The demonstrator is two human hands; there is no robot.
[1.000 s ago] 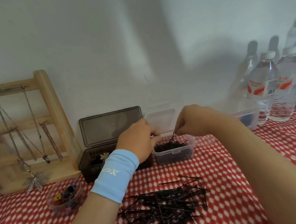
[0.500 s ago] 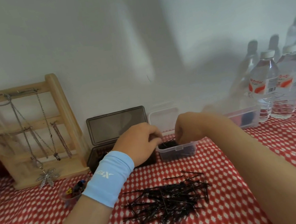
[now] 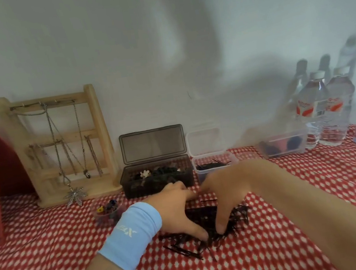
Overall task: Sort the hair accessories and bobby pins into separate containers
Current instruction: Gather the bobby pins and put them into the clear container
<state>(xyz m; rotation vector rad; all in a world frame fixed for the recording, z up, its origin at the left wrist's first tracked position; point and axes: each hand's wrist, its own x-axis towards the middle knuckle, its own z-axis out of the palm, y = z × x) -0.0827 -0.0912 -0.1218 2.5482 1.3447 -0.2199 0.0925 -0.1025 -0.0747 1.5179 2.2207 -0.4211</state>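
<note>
Soft, even light of middling brightness comes from the camera's side. A broad, blurry-edged shadow darkens the pale grey wall (image 3: 216, 43) from upper centre to centre right. The clear plastic water bottles (image 3: 327, 107) at right throw faint grey shadows up the wall behind them. There is no hard glare. The right hand (image 3: 225, 194) and its forearm are smeared by motion blur; the left hand (image 3: 174, 209) is somewhat sharper. The whole frame is soft. Wide-angle distortion tilts the light wooden jewellery rack (image 3: 100, 132) at left and the bottles at the right edge.
</note>
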